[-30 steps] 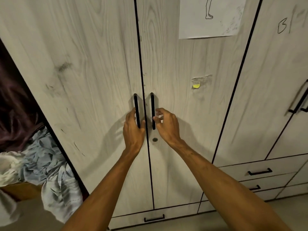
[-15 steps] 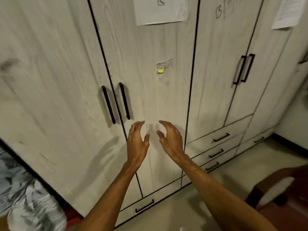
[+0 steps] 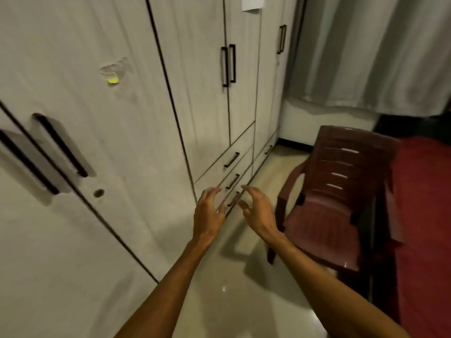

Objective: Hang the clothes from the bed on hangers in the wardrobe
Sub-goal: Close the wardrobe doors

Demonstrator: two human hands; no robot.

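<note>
As left hand [image 3: 209,217], right hand [image 3: 259,213] hover, empty

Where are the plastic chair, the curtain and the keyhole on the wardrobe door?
plastic chair [image 3: 341,164]: head view, on its slatted backrest.
curtain [image 3: 380,57]: head view, on its hanging folds.
keyhole [image 3: 98,193]: head view, on the round hole itself.

maroon plastic chair [image 3: 336,203] on glossy beige floor [image 3: 244,301]; grey curtain [image 3: 378,57] beyond, dim light
</note>
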